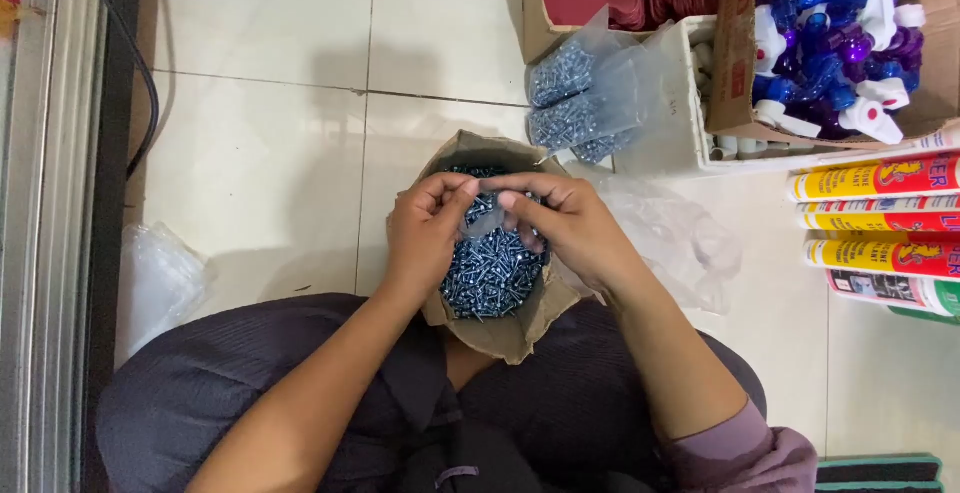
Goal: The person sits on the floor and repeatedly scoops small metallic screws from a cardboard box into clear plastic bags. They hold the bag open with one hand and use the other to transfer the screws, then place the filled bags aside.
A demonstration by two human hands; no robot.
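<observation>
Small clear bag (487,215): I hold it between both hands, over the open paper sack; its long axis seems to hang downward, though the clear film makes that hard to read.
Left hand (425,228): my fingers are pinched shut on the bag's left top edge.
Right hand (565,223): my fingertips are closed on the bag's right top edge, just beside the left hand.
Paper sack (520,328): brown, open at the top, resting against my lap, full of silver screws (495,273).
Filled bags (580,103): clear packets of screws lie on the floor beyond the sack.
Floor (270,153): pale tiles.
</observation>
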